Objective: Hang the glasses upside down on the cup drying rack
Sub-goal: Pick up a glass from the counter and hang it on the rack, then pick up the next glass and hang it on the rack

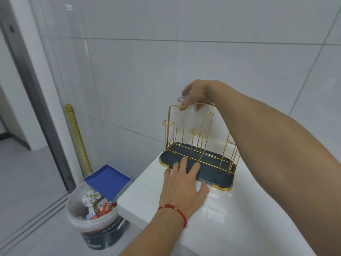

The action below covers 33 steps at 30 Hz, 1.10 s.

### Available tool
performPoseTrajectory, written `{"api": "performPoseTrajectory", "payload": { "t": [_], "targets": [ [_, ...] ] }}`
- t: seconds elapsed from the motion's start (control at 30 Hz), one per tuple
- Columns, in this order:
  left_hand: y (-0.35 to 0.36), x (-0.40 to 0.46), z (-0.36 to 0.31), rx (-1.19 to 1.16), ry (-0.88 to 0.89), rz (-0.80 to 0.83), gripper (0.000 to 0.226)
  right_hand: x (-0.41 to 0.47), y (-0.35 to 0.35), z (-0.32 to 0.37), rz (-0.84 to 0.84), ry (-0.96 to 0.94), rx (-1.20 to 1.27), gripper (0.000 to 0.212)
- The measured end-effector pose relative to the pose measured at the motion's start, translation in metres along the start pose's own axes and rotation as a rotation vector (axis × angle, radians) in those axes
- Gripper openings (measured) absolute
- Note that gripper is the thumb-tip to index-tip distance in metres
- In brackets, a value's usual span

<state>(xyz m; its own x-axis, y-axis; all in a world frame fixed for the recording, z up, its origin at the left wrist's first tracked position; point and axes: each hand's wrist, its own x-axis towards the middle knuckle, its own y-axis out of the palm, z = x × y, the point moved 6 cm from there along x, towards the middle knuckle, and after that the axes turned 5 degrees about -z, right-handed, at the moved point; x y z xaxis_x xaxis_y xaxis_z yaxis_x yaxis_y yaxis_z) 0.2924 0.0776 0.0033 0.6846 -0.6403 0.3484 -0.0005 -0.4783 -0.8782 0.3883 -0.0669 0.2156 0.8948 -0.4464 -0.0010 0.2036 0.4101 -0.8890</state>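
A gold wire cup drying rack (pixel 207 115) stands on a dark blue tray (pixel 215 175) with a gold rim, on a white counter. My right hand (pixel 200 93) grips the base of a clear ribbed glass (pixel 184 115), held upside down over the rack's back left prongs. Whether the glass rests on a prong cannot be told. My left hand (pixel 181 183) lies flat with fingers spread on the tray's front left edge, a red string bracelet on its wrist.
The white counter (pixel 221 218) ends at its left edge just beside the tray. Below on the floor stands a white bucket (pixel 92 217) full of rubbish with a blue box (pixel 108 179) in it. A tiled wall rises close behind the rack.
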Motion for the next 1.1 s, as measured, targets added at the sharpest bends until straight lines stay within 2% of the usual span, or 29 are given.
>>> {"api": "performPoseTrajectory", "payload": {
  "t": [0.23,0.47,0.6,0.7,0.77,0.87,0.97,1.1],
  "targets": [
    [0.001,0.001,-0.001,0.006,-0.015,0.037,0.059,0.013,0.015,-0.005,0.156,0.040,-0.004,0.075],
    [-0.001,0.001,0.000,-0.006,-0.001,0.015,0.056,0.011,0.011,-0.014,0.133,0.032,0.089,0.074],
    [-0.007,0.000,-0.001,-0.044,0.022,-0.051,0.051,-0.009,-0.012,-0.025,-0.031,-0.019,0.314,0.047],
    [-0.010,-0.002,-0.001,-0.070,0.027,-0.086,0.045,-0.047,-0.043,-0.045,-0.305,-0.088,0.534,0.029],
    [-0.014,-0.004,-0.003,-0.086,0.031,-0.119,0.037,-0.086,-0.060,-0.067,-0.506,-0.141,0.590,0.025],
    [-0.024,-0.008,-0.011,-0.105,0.056,-0.152,0.024,-0.160,-0.062,-0.114,-0.732,-0.127,0.534,0.027],
    [-0.036,-0.018,-0.018,-0.117,0.086,-0.167,0.016,-0.229,-0.034,-0.163,-0.720,-0.043,0.394,0.024],
    [-0.039,-0.027,-0.056,-0.179,0.118,-0.212,0.016,-0.311,0.008,-0.232,-0.702,0.144,0.308,0.023]
  ]
}}
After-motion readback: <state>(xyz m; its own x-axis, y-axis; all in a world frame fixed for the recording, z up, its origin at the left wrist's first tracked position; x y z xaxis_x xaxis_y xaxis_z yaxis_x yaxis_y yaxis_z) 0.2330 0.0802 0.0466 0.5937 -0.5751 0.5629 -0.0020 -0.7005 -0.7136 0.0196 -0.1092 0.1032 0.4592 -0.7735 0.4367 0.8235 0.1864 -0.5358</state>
